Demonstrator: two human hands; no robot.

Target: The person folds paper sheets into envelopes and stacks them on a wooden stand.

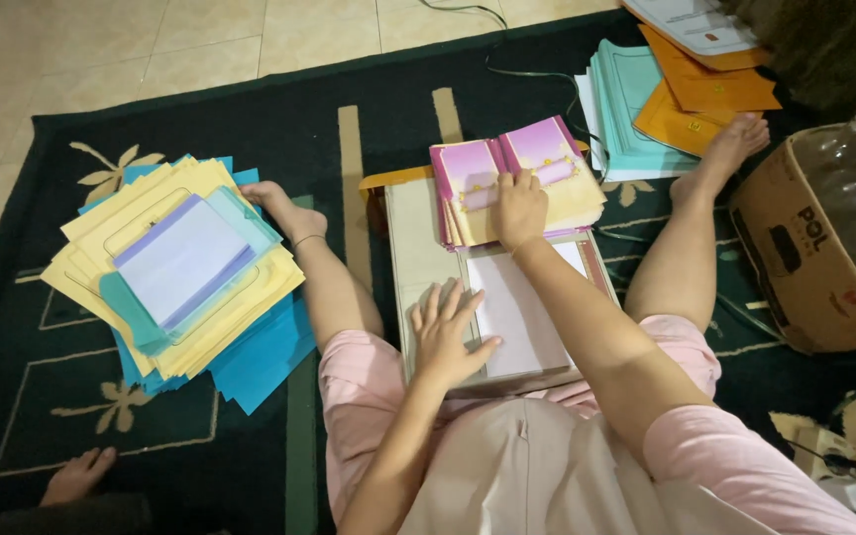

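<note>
I sit on a dark rug with a flat grey board [418,258] across my lap. My left hand [448,332] lies flat with spread fingers on a pale lilac sheet [522,317] on the board. My right hand [519,210] presses down on a stack of purple and cream booklets [557,159] at the board's far end. It holds nothing closed in its fingers.
A big loose pile of yellow, blue and lilac sheets [185,267] lies to my left. Teal and orange folders [666,99] lie at the back right. A cardboard box with clear plastic bottles [824,258] stands at the right. Another person's foot [76,476] shows bottom left.
</note>
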